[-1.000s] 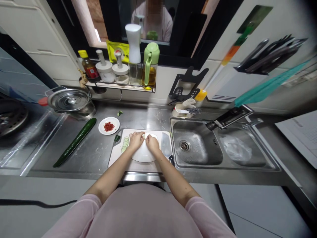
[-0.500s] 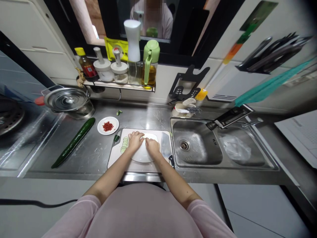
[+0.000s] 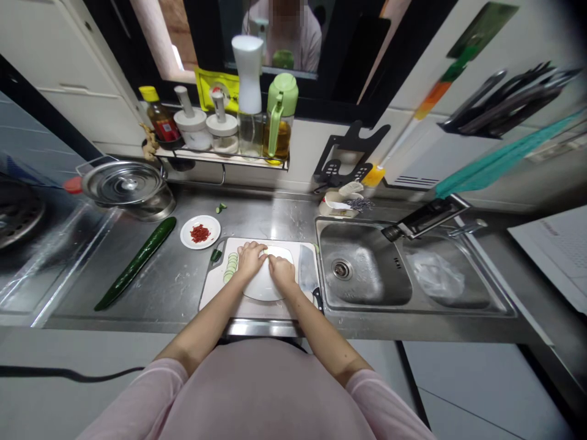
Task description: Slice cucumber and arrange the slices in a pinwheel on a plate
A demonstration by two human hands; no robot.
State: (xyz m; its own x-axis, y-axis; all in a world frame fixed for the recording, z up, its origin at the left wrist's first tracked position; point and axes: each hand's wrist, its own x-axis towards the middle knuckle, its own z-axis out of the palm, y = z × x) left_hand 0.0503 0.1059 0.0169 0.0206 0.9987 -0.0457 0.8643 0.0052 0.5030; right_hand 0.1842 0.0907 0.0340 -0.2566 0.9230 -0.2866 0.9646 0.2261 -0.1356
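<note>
My left hand and my right hand are close together over a white plate. Fingers of both hands are closed around a small pale-green cucumber slice, mostly hidden by them. Under the plate lies a white cutting board. A row of cucumber slices rests on the board left of my left hand, with a dark green cucumber end by the board's handle. Right of the plate lies a kitchen knife, its black handle towards me.
A whole cucumber and a small plate of chopped red pieces lie to the left. Behind them stands a lidded steel pot. The double sink is on the right. A condiment rack hangs at the back.
The view has shifted very slightly. Both hands stay at nearly the same place over the plate, fingers still closed on the slice.
</note>
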